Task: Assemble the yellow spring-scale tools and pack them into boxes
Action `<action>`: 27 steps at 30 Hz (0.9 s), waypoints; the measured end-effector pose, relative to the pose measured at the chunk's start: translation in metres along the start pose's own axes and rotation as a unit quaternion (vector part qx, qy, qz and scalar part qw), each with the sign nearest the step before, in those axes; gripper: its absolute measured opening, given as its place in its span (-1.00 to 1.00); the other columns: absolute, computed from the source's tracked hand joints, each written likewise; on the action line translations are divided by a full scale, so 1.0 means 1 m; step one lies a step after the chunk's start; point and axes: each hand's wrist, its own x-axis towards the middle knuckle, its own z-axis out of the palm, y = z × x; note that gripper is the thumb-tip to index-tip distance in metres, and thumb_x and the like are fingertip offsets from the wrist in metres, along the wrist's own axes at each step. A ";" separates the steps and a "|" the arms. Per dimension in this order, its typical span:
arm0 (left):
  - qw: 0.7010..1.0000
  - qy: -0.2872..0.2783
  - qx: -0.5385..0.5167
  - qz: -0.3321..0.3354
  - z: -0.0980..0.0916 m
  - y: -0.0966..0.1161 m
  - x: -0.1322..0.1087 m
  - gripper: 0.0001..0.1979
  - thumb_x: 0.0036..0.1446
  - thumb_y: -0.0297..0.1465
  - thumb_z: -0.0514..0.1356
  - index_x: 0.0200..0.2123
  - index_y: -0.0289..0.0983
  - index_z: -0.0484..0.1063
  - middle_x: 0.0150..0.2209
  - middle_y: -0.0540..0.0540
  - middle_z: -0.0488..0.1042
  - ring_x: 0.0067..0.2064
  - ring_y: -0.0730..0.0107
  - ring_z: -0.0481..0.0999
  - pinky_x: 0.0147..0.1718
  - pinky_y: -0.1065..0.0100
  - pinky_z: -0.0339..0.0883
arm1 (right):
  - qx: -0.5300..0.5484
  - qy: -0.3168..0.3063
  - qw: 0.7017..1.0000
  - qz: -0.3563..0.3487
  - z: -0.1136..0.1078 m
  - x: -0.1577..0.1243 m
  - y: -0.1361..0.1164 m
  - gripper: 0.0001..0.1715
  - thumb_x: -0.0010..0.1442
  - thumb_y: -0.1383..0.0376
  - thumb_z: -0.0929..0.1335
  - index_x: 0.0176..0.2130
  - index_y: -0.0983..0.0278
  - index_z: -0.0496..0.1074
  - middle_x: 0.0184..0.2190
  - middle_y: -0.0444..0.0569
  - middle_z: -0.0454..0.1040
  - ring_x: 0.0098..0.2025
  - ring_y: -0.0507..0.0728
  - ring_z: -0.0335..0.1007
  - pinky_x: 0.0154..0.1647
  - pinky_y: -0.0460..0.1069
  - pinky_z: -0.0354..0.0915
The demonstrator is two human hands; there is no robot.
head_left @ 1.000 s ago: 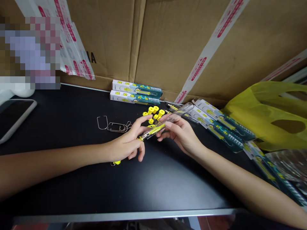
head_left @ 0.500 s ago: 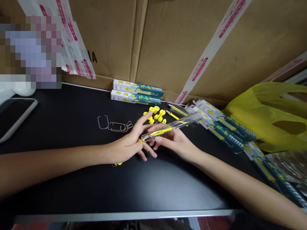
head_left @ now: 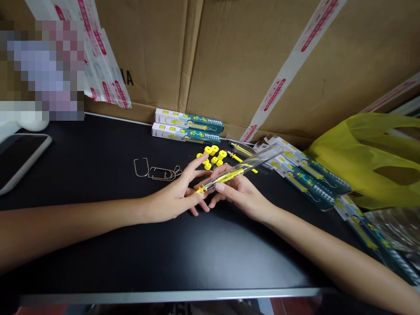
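A clear plastic sleeve [head_left: 249, 165] with a thin yellow tool [head_left: 226, 177] inside lies slanted across both hands above the black table [head_left: 108, 240]. My right hand [head_left: 239, 192] grips the sleeve from below, thumb on top. My left hand [head_left: 177, 197] pinches the yellow end of the tool at the sleeve's lower mouth, forefinger stretched out. Small yellow caps [head_left: 211, 155] lie just behind the hands. Bent metal wire hooks [head_left: 157, 171] lie to the left of them.
Two packed teal-and-white boxes [head_left: 188, 127] lie against the cardboard cartons [head_left: 229, 57] at the back. More packed items [head_left: 305, 175] fan out at the right beside a yellow plastic bag [head_left: 370, 157]. A phone [head_left: 18, 159] lies at the far left.
The yellow tool has slid further into the sleeve. The sleeve has moved slightly right and up with my right hand. My left hand's fingers have closed on its lower end.
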 end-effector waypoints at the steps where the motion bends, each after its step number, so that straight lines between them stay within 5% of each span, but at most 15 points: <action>1: 1.000 0.005 0.005 -0.003 0.000 0.000 0.000 -0.25 0.23 -0.42 0.12 0.31 0.17 -0.24 0.34 -0.27 -0.04 -0.27 0.46 0.57 -0.41 0.40 0.51 | 0.003 -0.003 1.000 0.002 0.000 0.000 0.000 -0.72 0.19 0.18 0.39 -0.18 0.23 0.24 -0.25 -0.06 0.47 -0.30 0.05 0.50 -0.35 -0.04 0.50; 8: 0.998 0.049 0.027 -0.036 -0.001 0.001 0.003 -0.39 0.17 -0.33 0.20 0.23 -0.08 0.03 0.17 -0.25 0.22 -0.35 0.48 0.55 -0.49 0.42 0.46 | 0.025 0.012 1.000 0.009 -0.004 0.001 -0.002 -0.71 0.20 0.18 0.39 -0.17 0.22 0.23 -0.32 -0.11 0.49 -0.33 0.03 0.53 -0.35 -0.04 0.52; 13: 0.998 0.054 0.012 -0.043 -0.003 0.004 0.004 -0.55 0.23 -0.28 0.12 0.14 -0.25 0.13 -0.14 -0.14 0.44 -0.36 0.43 0.55 -0.42 0.38 0.43 | 0.029 0.065 0.997 0.003 -0.016 0.004 -0.012 -0.63 0.13 0.15 0.43 -0.19 0.21 0.22 -0.36 -0.15 0.48 -0.40 0.02 0.51 -0.38 -0.03 0.52; 18: 0.996 0.021 -0.003 -0.084 -0.005 0.004 0.007 -0.71 0.24 -0.25 0.11 -0.06 -0.30 0.27 -0.35 -0.07 0.51 -0.35 0.40 0.54 -0.38 0.35 0.41 | 0.027 0.118 0.992 -0.022 -0.032 0.008 -0.023 -0.63 0.11 0.15 0.44 -0.21 0.19 0.21 -0.41 -0.20 0.46 -0.46 -0.02 0.44 -0.44 -0.06 0.50; 27: 0.996 0.002 0.016 -0.089 -0.009 0.001 0.009 -0.79 0.22 -0.27 0.15 -0.24 -0.32 0.37 -0.39 -0.04 0.54 -0.34 0.46 0.54 -0.31 0.37 0.42 | 0.012 0.166 0.985 -0.042 -0.042 0.013 -0.028 -0.60 0.03 0.12 0.47 -0.27 0.17 0.22 -0.55 -0.27 0.31 -0.53 -0.02 0.34 -0.53 -0.08 0.45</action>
